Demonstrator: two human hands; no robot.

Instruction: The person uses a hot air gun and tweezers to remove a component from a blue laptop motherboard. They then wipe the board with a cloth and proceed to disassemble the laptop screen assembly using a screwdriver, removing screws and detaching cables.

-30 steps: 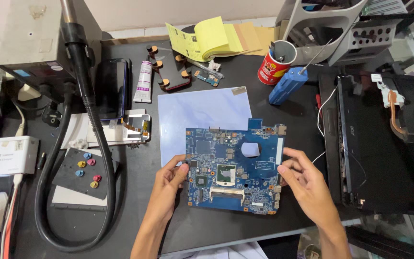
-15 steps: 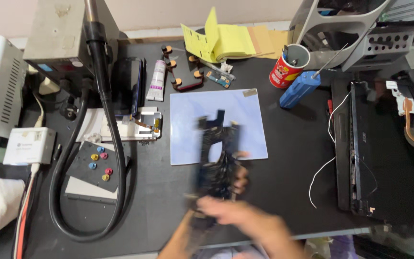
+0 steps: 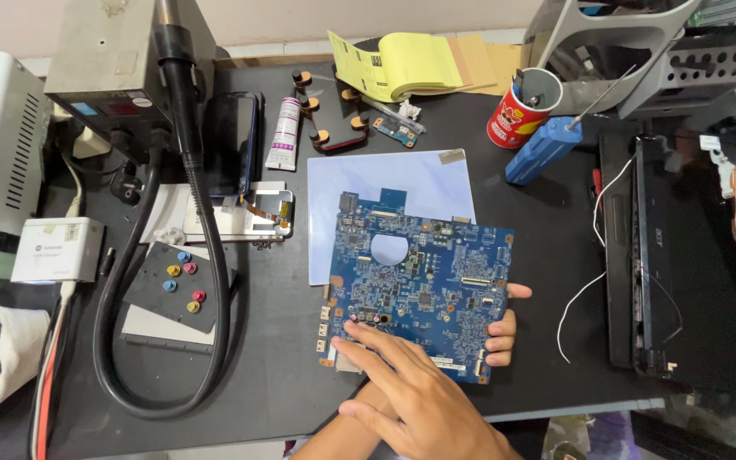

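A blue laptop circuit board (image 3: 428, 281) with a round cut-out lies over the dark table, partly on a pale blue sheet (image 3: 393, 183). My left hand (image 3: 503, 332) reaches under the board from below. Its fingertips and thumb curl round the board's right edge and hold it. My right hand (image 3: 419, 400) rests flat on the board's lower left part, fingers spread and pointing up-left, gripping nothing. My forearms cross at the bottom edge of the view.
A hot-air station (image 3: 121, 68) with a black hose (image 3: 206, 255) stands at the left. Close by are a black pad with coloured dots (image 3: 176, 285), a small metal-framed part (image 3: 257, 213) and a white tube (image 3: 284, 132). At the back are a yellow notepad (image 3: 411, 64), a red cup (image 3: 517, 111) and a blue tool (image 3: 543, 149). An opened laptop base (image 3: 692, 255) lies right.
The board has been turned over: one second ago it lay with its socket side up and a hand on each edge. It blurred mid-flip and now rests with the other face up, arms crossed.
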